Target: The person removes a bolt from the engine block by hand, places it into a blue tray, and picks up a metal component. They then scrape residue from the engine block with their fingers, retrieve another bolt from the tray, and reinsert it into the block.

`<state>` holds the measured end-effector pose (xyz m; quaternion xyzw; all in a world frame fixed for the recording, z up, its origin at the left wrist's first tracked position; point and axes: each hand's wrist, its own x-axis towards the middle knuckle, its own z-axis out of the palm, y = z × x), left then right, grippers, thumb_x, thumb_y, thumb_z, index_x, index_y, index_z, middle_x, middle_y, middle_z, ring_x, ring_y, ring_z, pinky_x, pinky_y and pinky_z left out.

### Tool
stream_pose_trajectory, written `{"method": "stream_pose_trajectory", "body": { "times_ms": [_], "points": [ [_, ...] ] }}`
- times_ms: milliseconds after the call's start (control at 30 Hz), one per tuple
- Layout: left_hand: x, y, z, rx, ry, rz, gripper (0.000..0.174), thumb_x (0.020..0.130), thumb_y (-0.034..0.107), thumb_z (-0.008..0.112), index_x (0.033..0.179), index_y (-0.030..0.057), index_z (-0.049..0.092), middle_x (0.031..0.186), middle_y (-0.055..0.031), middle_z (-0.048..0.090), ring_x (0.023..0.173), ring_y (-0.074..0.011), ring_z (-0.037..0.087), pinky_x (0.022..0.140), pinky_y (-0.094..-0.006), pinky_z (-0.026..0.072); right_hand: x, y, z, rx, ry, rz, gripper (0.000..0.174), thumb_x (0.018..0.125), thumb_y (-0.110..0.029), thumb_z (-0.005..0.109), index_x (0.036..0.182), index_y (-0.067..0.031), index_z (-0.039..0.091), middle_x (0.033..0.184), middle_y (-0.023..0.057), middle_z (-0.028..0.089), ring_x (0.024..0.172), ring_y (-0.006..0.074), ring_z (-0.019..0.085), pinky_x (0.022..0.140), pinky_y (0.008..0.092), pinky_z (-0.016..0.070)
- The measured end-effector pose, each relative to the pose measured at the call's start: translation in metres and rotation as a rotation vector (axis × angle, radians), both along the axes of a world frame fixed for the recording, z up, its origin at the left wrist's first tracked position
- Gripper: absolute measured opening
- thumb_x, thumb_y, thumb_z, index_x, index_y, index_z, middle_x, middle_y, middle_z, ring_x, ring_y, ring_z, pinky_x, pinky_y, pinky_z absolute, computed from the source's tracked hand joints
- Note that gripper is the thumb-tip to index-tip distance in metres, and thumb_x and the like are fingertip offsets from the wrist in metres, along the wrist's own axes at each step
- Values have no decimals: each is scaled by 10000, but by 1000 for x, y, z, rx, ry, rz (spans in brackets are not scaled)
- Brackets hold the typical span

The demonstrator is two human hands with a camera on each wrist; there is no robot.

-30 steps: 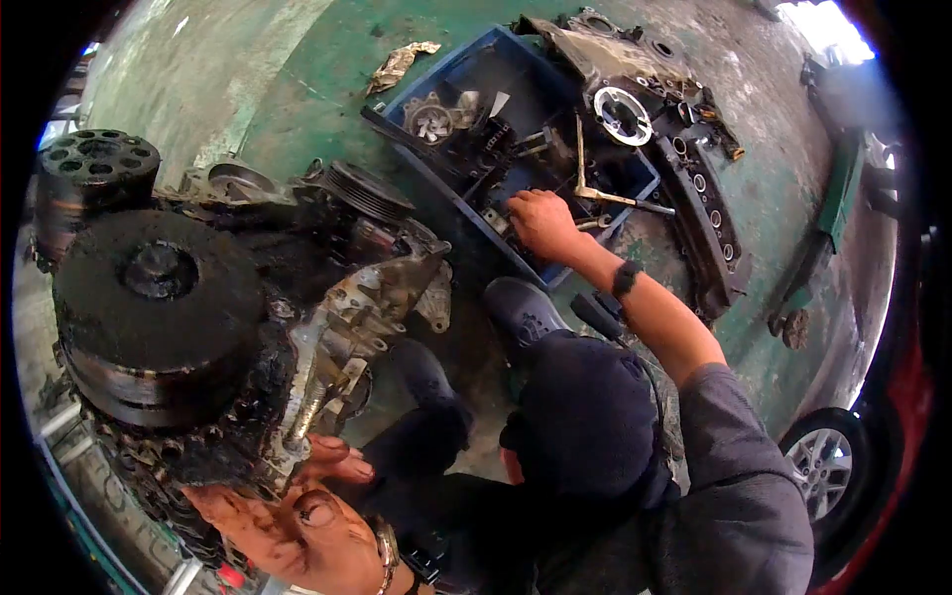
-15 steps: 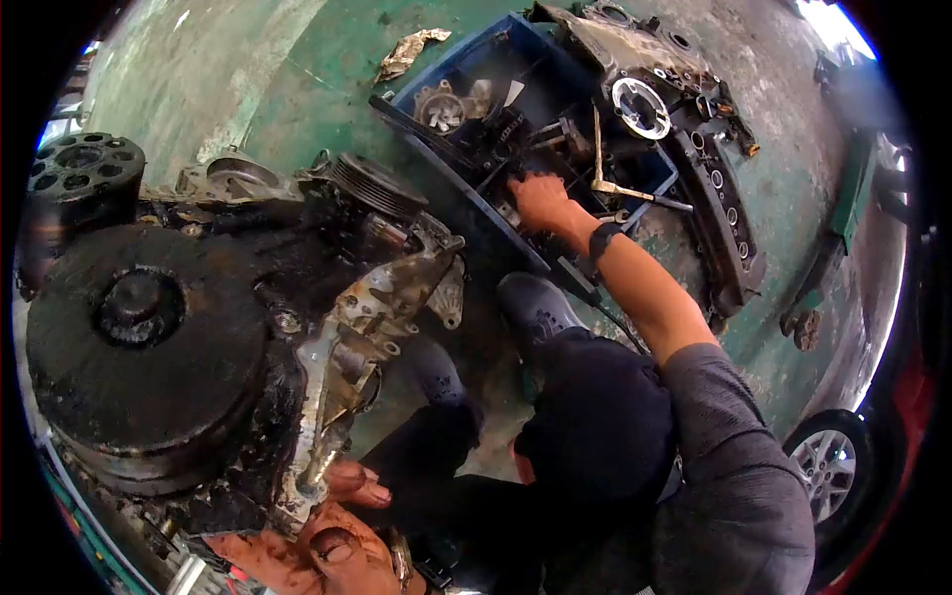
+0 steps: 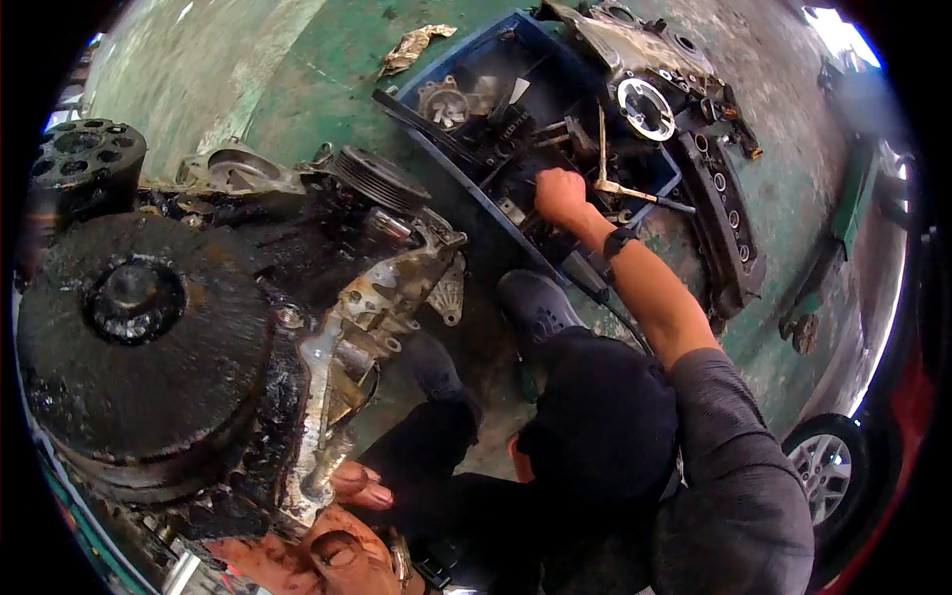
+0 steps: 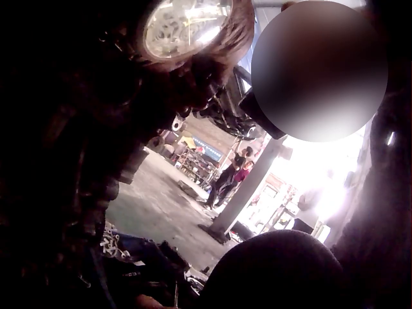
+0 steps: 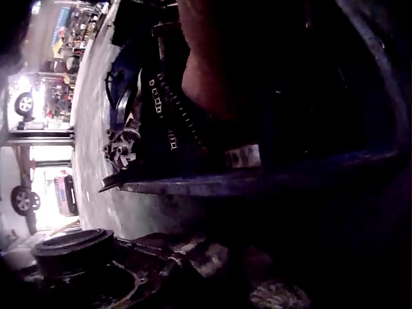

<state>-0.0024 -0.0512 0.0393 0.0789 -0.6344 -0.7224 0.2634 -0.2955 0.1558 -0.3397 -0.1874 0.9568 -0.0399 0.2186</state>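
Note:
In the head view my right hand [image 3: 562,198] reaches down into a blue tray [image 3: 451,164] of dark engine parts, its knuckles up and its fingertips hidden. Whether it holds something I cannot tell. The right wrist view shows this hand [image 5: 212,71] over the parts, beside a pale metal piece [image 5: 244,156]. My left hand [image 3: 342,550] lies at the lower edge of a greasy engine [image 3: 139,347], two fingers close to its pale metal flange [image 3: 315,397]. A watch [image 4: 187,29] shows on the left wrist.
A breaker-bar-like tool [image 3: 625,190] lies across the tray's right side. A water pump [image 3: 442,103] sits inside the tray. Beyond it lie a metal cover [image 3: 635,50] and a valve cover [image 3: 716,208]. My knee [image 3: 600,416] and shoe [image 3: 535,302] stand between engine and tray.
The head view has shifted, and the engine's large round pulley fills more of the left. My right hand has drawn slightly back to the right within the tray, its fingers now less visible.

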Motion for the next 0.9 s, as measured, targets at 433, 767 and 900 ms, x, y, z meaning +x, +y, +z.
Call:
{"method": "stream_pose_trajectory", "body": {
  "times_ms": [433,767,900],
  "points": [
    [-2,29,-14,-130,-155,96,624,960,324,597,1464,62,339,1082,-254,528,802,-303,566,735,-427,422,-6,-13,-2,58,-31,-48,204,765,-173,657,916,-72,750,987,158,725,937,325,706,784,427,572],
    [-26,42,7,-86,-250,192,911,843,-40,714,1511,-109,97,1304,-222,573,1102,-266,629,931,-368,512,11,11,7,-304,220,1,209,742,-241,695,789,-52,618,769,192,663,752,421,644,657,525,507],
    [-31,39,7,-151,-169,200,865,845,-52,704,1518,-80,161,1248,-203,618,1043,-219,657,871,-316,528,21,27,54,-403,190,-27,230,771,-234,694,867,-31,651,777,206,671,782,416,659,681,501,518]
  ]
}}
